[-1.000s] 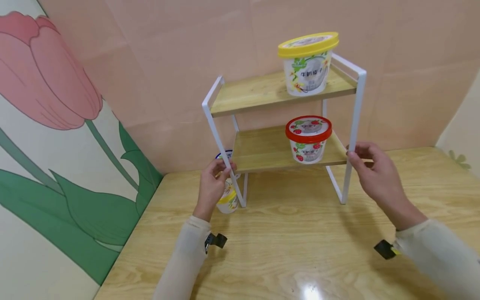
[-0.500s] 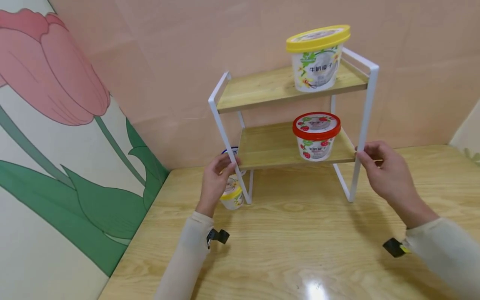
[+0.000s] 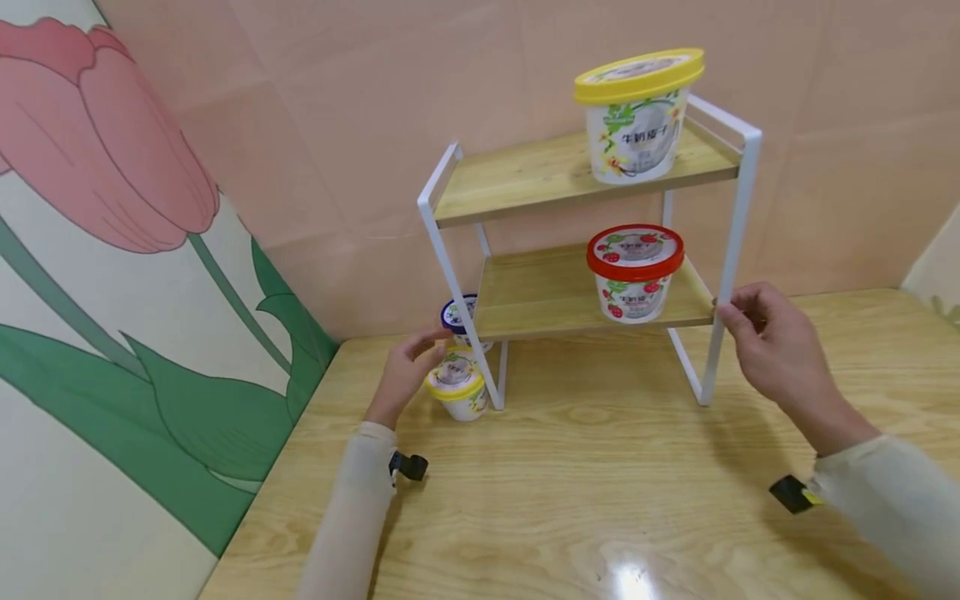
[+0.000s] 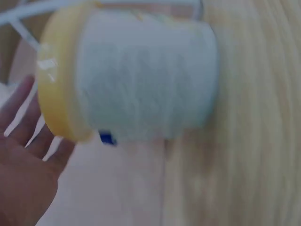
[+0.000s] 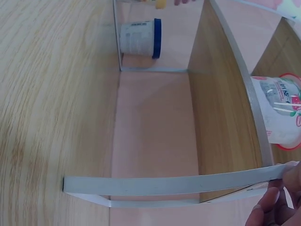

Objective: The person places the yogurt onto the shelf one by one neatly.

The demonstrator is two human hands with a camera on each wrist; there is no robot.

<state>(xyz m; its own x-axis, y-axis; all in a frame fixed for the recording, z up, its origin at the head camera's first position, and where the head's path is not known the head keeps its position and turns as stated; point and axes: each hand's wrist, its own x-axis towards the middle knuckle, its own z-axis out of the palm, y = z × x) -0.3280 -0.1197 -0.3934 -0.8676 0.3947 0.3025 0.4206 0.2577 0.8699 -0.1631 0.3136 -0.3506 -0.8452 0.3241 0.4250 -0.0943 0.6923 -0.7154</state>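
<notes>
Gripping rack (image 3: 525,182): right hand (image 3: 782,362) | left hand (image 3: 405,377): released, contact with yellow-lidded tub (image 3: 463,392) unclear | spread fingers (image 4: 61,154): left wrist view only

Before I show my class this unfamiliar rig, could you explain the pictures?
No robot here: just a person's bare hands. The wide picture comes from the head, the close ones from each wrist. On the wooden table, a rack bears an upper yellow-lidded tub and, beneath, a red-lidded tub. A lower yellow-lidded tub and a blue-lidded tub stand near its left end. The right hand grips the rack's frame; the left hand, holding nothing, is by the lower yellow-lidded tub.
</notes>
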